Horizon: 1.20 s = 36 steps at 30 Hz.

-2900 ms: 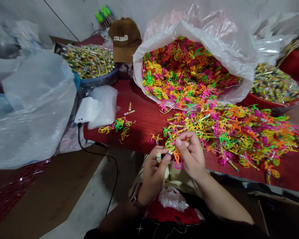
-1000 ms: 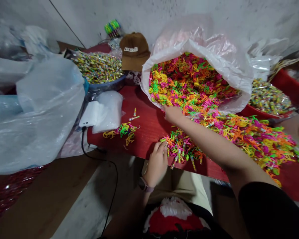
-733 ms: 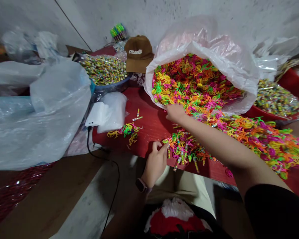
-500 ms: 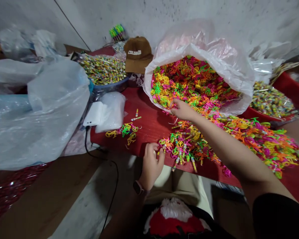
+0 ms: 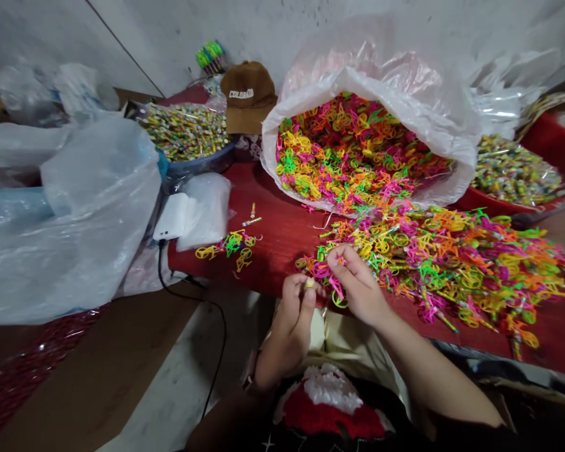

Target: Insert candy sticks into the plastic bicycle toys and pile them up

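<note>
Right at the table edge now, both hands working close together! The left hand [image 5: 287,329] is curled tight, its fingertips pinching a short yellowish stick [image 5: 309,283]. Only the pale tip shows, pointing up toward the right hand. The right hand [image 5: 360,285] reaches in palm down from the right, thumb and forefinger narrowly closed on a pink plastic piece [image 5: 338,282], which hangs downward beside a green ring. Just beyond the fingers, a loose pile of neon plastic shapes and sticks [image 5: 442,270] sprawls across the red table [image 5: 282,238], running right up to the mouth of a bulging white plastic sack [image 5: 371,81]. Further out sit a blue basin of wrapped sticks [image 5: 202,162], a red basin [image 5: 499,204], a brown Colorado cap [image 5: 247,94] and a white power bank [image 5: 172,216] trailing a black cable [image 5: 183,282].
</note>
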Available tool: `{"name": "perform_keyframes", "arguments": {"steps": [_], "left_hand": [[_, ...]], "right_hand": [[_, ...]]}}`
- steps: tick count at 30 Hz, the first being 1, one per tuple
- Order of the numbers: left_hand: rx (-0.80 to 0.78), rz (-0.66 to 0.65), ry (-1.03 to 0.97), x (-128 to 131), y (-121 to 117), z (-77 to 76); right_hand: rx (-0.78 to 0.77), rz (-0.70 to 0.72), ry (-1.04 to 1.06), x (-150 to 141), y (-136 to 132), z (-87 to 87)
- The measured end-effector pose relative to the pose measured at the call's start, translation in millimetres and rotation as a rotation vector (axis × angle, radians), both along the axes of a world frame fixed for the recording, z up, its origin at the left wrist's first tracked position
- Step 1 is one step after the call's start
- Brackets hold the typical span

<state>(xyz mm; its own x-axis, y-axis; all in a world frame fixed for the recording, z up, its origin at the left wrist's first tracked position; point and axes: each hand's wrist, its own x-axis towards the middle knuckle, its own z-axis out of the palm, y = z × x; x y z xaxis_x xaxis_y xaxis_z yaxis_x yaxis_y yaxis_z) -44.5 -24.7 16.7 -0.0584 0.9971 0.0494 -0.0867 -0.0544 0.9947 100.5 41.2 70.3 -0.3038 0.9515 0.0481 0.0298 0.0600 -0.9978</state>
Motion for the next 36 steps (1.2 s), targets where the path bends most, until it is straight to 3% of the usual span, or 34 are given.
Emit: {"name": "perform_keyframes", "arguments": {"steps": [3,10,16,22,28,30,33,36], "left_hand": [[0.031,-0.048,0.131,3.7,-4.1,5.5],[0.128,0.014,0.166,12.9,-6.6,5.1],[0.282,0.051,0.308,10.8,-4.4,6.9],[0.281,-0.036,0.352,5.4,-3.5,6.3],[0.377,0.065,0.495,4.9,-5.2,5.0],[0.415,0.116,0.536,4.2,-5.1,6.1],[0.436,0.131,0.553,3.0,-5.0,7.8],[0.482,0.110,0.593,3.0,-5.4,7.4]], "right_hand": [[0.078,-0.043,-0.024,5.7,-9.9,-8.5],[-0.030,0.059,0.042,15.5,-24.4,-9.7],[-0.033,0.024,0.011,17.3,-26.5,-12.4],[-0.041,-0.023,-0.033,15.3,-24.5,-19.3],[-0.275,-0.229,0.061,2.2,-25.8,-24.4],[-0.328,-0.241,0.086,-0.4,-29.2,-27.3],[-0.249,-0.191,0.083,-2.0,-35.7,-30.5],[-0.085,-0.235,0.050,-3.9,-40.9,-30.8]]}}
